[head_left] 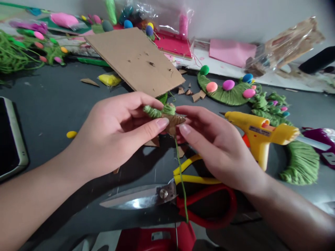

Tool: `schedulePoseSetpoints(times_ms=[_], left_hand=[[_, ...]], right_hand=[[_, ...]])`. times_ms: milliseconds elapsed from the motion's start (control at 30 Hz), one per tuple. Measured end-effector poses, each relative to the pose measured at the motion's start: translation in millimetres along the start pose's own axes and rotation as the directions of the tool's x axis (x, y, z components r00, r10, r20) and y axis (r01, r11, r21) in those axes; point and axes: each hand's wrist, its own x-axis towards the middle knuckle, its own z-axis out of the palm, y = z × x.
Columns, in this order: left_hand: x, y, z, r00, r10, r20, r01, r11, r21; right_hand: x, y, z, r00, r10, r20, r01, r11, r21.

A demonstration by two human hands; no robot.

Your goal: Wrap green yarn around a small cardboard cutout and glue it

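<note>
A small pointed cardboard piece (172,122), partly wound with green yarn (154,112), is pinched between the thumb and fingers of my left hand (123,129). At its right-hand point, the thumb and forefinger of my right hand (217,139) close around the bare cardboard tip. From the piece a single strand of yarn (182,177) hangs down across the handles of the scissors (141,198). The scissors lie below my hands, blades to the left, with red handles. Part of the piece is hidden behind my fingers.
A yellow glue gun (258,129) lies right of my hand, beside a yarn-wrapped ring (303,162). Behind are a cardboard sheet (138,61) and a green crescent (230,94) with coloured balls. A phone (10,136) lies at left. Cardboard scraps (199,96) are scattered about.
</note>
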Motion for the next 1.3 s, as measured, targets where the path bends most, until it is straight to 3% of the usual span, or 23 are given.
schedulePoseSetpoints(times_ms=[167, 300, 400, 533, 733, 967, 1200, 1300], left_hand=[[-0.2, -0.4, 0.1, 0.999, 0.039, -0.024, -0.04, 0.998, -0.044], [0.5, -1.5, -1.1, 0.998, 0.057, -0.023, -0.058, 0.998, -0.036], [0.8, -1.3, -0.8, 0.999, 0.043, -0.016, -0.044, 0.999, -0.032], [0.1, 0.4, 0.2, 1.0, 0.02, -0.002, -0.02, 0.998, -0.053], [-0.6, 0.2, -1.2, 1.0, 0.009, -0.004, -0.009, 1.0, -0.02], [-0.1, -1.8, -3.8, 0.999, -0.026, -0.041, 0.026, 1.0, -0.005], [1.7, -1.2, -2.4, 0.996, -0.08, 0.041, 0.082, 0.995, -0.051], [1.5, -0.6, -1.8, 0.997, -0.079, 0.017, 0.08, 0.996, -0.049]], right_hand=[[6.0, -5.1, -1.4, 0.985, 0.143, 0.098, -0.167, 0.933, 0.32], [8.2, -3.6, -6.3, 0.963, 0.207, 0.172, -0.26, 0.882, 0.392], [7.8, -4.3, -7.8, 0.969, 0.202, 0.14, -0.236, 0.924, 0.302], [5.3, -8.4, -5.5, 0.988, 0.133, 0.072, -0.135, 0.991, 0.022], [1.7, -6.7, -3.0, 0.996, -0.056, -0.063, 0.034, 0.948, -0.316], [1.6, -1.8, -3.6, 0.998, -0.06, -0.006, 0.055, 0.947, -0.318], [0.6, -3.2, -2.5, 0.998, -0.055, -0.006, 0.05, 0.948, -0.313], [-0.4, -3.4, -2.6, 0.998, -0.056, 0.009, 0.056, 0.948, -0.313]])
